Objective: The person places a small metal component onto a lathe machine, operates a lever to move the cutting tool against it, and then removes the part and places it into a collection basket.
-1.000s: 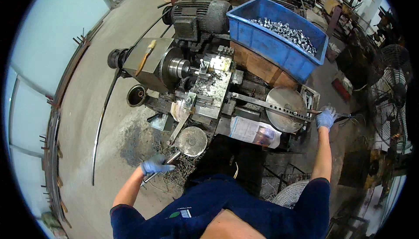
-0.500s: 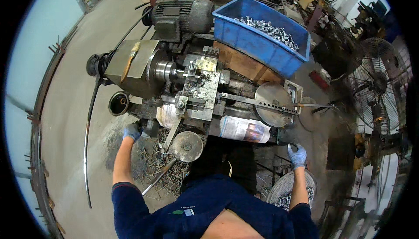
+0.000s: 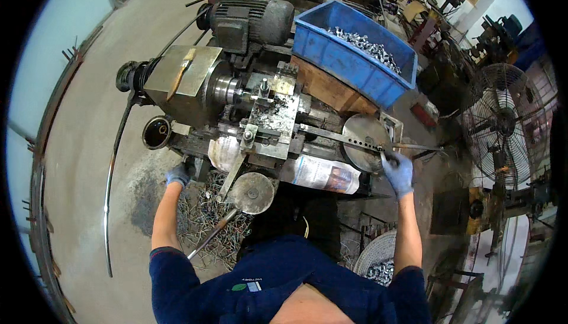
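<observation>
A small metal lathe stands in front of me, with a steel chuck and a chip-covered tool slide. My left hand, in a blue glove, is closed around a dark handle at the machine's front left; its fingers are partly hidden. On the right, my gloved right hand has its fingertips at the outer end of a perforated metal lever, with the fingers curled there. That lever crosses over a round metal disc. Below the slide, a second round plate carries a rod handle.
A blue bin of small metal parts stands behind the lathe. A brush lies on the headstock cover. Printed paper rests along the front. A basket of parts sits at lower right, and a fan stands far right. Metal shavings cover the floor.
My right hand has left the lower spot beside the printed paper and moved up to the perforated lever's end. My left hand stays at the dark handle. The view has shifted slightly.
</observation>
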Demonstrator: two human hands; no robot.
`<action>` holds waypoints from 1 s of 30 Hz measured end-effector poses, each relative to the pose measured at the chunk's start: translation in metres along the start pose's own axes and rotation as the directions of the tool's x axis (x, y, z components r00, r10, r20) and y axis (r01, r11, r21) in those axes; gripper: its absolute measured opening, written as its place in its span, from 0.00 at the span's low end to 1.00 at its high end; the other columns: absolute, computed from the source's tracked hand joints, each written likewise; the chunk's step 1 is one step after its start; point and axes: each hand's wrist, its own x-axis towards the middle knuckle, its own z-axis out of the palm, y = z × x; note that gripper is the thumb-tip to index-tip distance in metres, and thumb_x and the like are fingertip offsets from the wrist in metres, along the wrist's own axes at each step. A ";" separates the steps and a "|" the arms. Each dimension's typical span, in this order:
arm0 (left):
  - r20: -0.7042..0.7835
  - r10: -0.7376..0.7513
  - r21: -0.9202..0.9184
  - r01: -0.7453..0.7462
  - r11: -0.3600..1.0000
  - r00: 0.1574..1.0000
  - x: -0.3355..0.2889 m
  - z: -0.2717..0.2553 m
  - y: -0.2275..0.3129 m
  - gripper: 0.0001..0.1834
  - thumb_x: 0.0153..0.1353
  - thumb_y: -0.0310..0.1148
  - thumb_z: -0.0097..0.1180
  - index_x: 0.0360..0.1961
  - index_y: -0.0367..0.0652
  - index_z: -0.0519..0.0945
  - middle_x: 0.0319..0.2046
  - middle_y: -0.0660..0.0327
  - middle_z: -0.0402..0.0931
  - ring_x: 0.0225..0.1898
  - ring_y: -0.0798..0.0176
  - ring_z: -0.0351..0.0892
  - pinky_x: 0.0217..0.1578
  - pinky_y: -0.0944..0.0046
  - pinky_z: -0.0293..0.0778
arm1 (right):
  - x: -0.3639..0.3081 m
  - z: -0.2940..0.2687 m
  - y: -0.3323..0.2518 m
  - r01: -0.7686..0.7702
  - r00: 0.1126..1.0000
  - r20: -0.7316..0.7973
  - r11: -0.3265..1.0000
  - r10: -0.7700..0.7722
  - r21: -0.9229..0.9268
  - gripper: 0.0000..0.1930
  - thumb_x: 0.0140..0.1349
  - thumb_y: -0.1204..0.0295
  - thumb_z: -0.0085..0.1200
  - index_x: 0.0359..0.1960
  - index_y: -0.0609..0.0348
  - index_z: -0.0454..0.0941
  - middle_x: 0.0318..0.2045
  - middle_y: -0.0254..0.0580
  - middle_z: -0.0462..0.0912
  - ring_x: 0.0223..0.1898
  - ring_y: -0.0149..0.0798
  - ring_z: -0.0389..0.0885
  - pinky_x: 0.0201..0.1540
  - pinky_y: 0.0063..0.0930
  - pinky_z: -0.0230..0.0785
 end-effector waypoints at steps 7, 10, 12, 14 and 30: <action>-0.355 0.057 -0.253 -0.155 0.955 0.933 -0.048 -0.085 -0.073 0.21 0.58 0.47 0.49 0.45 0.45 0.78 0.41 0.48 0.78 0.44 0.47 0.77 0.45 0.54 0.72 | 0.077 0.064 -0.216 0.707 0.707 0.052 0.703 -0.705 -0.081 0.16 0.51 0.57 0.59 0.33 0.58 0.82 0.32 0.44 0.82 0.36 0.43 0.80 0.46 0.37 0.69; -0.505 -0.095 -0.279 -0.058 0.959 0.858 -0.102 -0.169 -0.100 0.21 0.60 0.46 0.49 0.45 0.41 0.77 0.40 0.49 0.79 0.42 0.50 0.78 0.44 0.57 0.72 | 0.088 0.112 -0.270 0.862 0.506 0.117 0.497 -0.854 -0.096 0.21 0.53 0.50 0.53 0.30 0.56 0.82 0.32 0.44 0.80 0.41 0.48 0.77 0.50 0.41 0.64; -0.603 -0.192 -0.254 0.042 0.966 0.774 -0.131 -0.192 -0.127 0.22 0.62 0.48 0.47 0.43 0.40 0.78 0.38 0.48 0.79 0.39 0.50 0.79 0.40 0.56 0.72 | 0.098 0.133 -0.298 0.872 0.489 0.339 0.452 -0.803 -0.187 0.25 0.53 0.45 0.49 0.31 0.56 0.82 0.32 0.47 0.80 0.42 0.49 0.76 0.52 0.44 0.61; -0.596 -0.255 -0.271 0.108 0.957 0.761 -0.153 -0.171 -0.197 0.22 0.62 0.50 0.46 0.37 0.41 0.79 0.32 0.48 0.79 0.34 0.47 0.79 0.34 0.52 0.71 | 0.105 0.153 -0.318 0.836 0.544 0.540 0.464 -0.642 -0.291 0.29 0.51 0.41 0.47 0.32 0.57 0.82 0.33 0.51 0.80 0.42 0.49 0.76 0.56 0.49 0.56; -0.345 -0.344 -0.493 0.144 0.858 0.873 -0.178 -0.065 -0.158 0.17 0.51 0.46 0.56 0.25 0.41 0.76 0.25 0.49 0.78 0.30 0.45 0.78 0.33 0.52 0.71 | 0.103 0.156 -0.342 0.850 0.503 0.691 0.442 -0.518 -0.286 0.23 0.49 0.51 0.52 0.41 0.51 0.82 0.37 0.44 0.83 0.44 0.47 0.80 0.64 0.50 0.47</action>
